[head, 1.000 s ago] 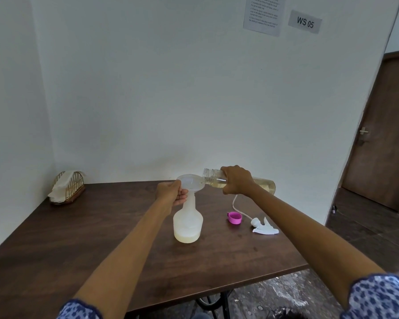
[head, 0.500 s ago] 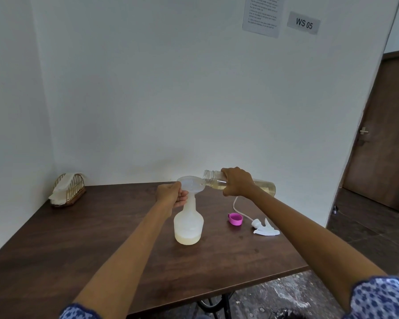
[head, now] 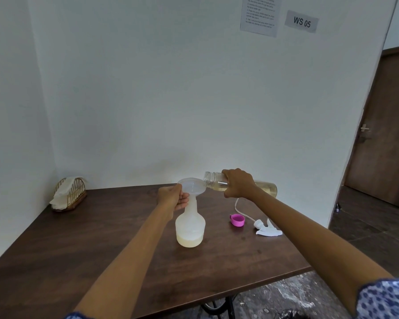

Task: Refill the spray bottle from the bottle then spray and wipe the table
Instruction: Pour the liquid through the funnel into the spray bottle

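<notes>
The spray bottle (head: 190,223) stands mid-counter (head: 83,245), a funnel (head: 192,186) in its neck. The left hand (head: 172,199) pinches the funnel rim; the right hand (head: 237,183) grips the bottle (head: 240,184), nearly level, mouth over the funnel. Pour best by tipping slowly, keeping the mouth above the funnel's centre and the funnel steady. Compared with 0.5 s earlier, both hands and the tilt look almost unchanged; liquid fills only the base.
</notes>
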